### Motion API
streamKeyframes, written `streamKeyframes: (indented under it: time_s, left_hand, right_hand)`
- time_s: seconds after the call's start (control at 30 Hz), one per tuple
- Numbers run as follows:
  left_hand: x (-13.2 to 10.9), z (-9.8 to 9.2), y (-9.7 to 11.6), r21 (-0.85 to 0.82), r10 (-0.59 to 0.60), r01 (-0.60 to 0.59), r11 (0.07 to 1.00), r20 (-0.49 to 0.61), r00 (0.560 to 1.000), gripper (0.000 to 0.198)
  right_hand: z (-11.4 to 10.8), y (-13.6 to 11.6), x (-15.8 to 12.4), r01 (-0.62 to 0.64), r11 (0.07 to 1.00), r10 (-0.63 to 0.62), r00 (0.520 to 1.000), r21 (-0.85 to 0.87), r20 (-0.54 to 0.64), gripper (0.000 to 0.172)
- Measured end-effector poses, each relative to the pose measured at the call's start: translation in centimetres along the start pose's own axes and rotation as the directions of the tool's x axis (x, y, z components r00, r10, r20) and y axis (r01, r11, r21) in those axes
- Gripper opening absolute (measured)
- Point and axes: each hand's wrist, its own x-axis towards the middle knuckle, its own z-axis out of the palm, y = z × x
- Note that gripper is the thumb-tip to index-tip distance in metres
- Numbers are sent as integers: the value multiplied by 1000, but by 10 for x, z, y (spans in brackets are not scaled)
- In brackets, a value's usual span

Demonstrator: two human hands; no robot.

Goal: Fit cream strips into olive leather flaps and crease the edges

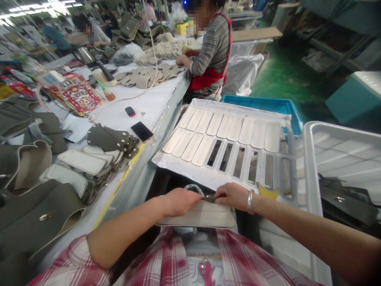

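Observation:
Close to my body, both hands hold a beige leather piece (202, 216) at its top edge. My left hand (178, 200) is closed, pinching the left part of that edge. My right hand (232, 195), with a silver bracelet at the wrist, is closed and pinches the edge beside a small dark bit I cannot make out. Just beyond the hands lies a white slotted board (184, 167) with several pale oblong pieces (229, 129) laid in rows and some slots bare.
Left, a long white table (149, 105) carries grey-green leather flaps (38, 214), stacked white-faced pieces (81, 161), a phone (142, 131) and a colourful bag (76, 95). A person in a red apron (212, 51) works at its far end. A grey tray (309, 178) and blue bin (268, 105) stand right.

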Motion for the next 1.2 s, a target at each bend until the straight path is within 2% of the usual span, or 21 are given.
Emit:
streamKeyframes:
  time_s: [0.07,0.17,0.27,0.37,0.53,0.63,0.77,0.87,0.97,1.07,1.2]
  left_hand:
    - [-19,-3,-15,-46,-3,4,999,16,1000,39]
    - [-37,1,-25,29,6,-6,1000,14,1000,45]
    - [-40,7,-23,127,53,-53,991,3,999,47]
    - [-38,10,-18,185,85,-79,980,-23,996,47]
    - [-44,7,-21,172,79,-75,982,-18,997,47]
    - [-62,6,-38,10,66,-66,998,-42,997,46]
    - [-95,11,-66,-209,30,-64,976,-160,987,38]
    - [-107,14,-71,-168,47,-79,983,-186,982,38]
    - [-109,12,-64,-76,64,-77,994,-154,986,39]
    - [-109,8,-54,-22,25,-28,999,-138,990,39]
    - [-109,6,-42,32,-35,39,999,-133,990,40]
  right_hand:
    - [0,4,7,-7,994,1,999,113,50,29]
    - [1,8,20,59,950,-116,978,308,172,53]
    - [3,4,32,116,935,-223,926,335,304,50]
    - [6,-9,43,162,931,-285,882,327,375,46]
    - [11,-38,58,265,896,-403,824,357,399,44]
    - [14,-52,63,270,886,-417,820,377,392,45]
    - [21,-65,73,245,876,-416,820,415,393,47]
    - [30,-77,86,307,885,-433,820,350,375,48]
    - [39,-92,98,368,899,-433,829,238,355,49]
    - [45,-107,105,391,906,-423,835,160,353,47]
    - [43,-105,104,413,898,-439,829,150,347,46]
